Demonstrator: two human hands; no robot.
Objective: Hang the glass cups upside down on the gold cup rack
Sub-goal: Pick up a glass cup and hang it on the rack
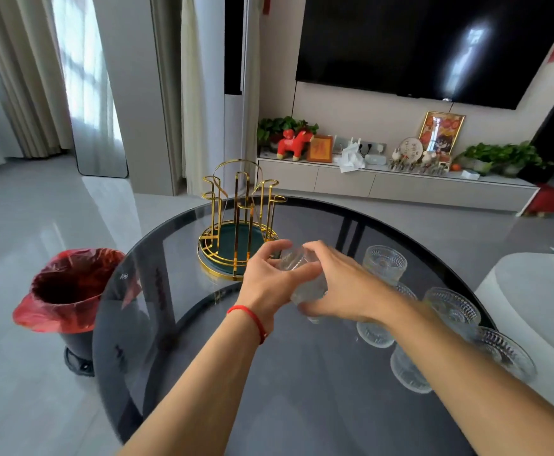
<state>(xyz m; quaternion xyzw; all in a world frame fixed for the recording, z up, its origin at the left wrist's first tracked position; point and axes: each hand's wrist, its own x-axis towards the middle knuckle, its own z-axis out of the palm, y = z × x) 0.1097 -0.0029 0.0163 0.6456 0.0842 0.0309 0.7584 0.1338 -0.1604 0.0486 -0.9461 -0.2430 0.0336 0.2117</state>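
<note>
on the round dark glass table (203, 357) the gold cup rack (237, 222) is standing empty, and just in front of it the left hand (269, 278) and right hand (341, 287) are both gripping one glass cup (302, 274) above the table, while other cups (384, 263) are waiting at the right.

You see a gold wire cup rack (240, 218) with a dark green base, clear ribbed glass cups (386, 263) on the smoky dark glass table (177, 291), and a red string bracelet (251, 319) on your left wrist.
</note>
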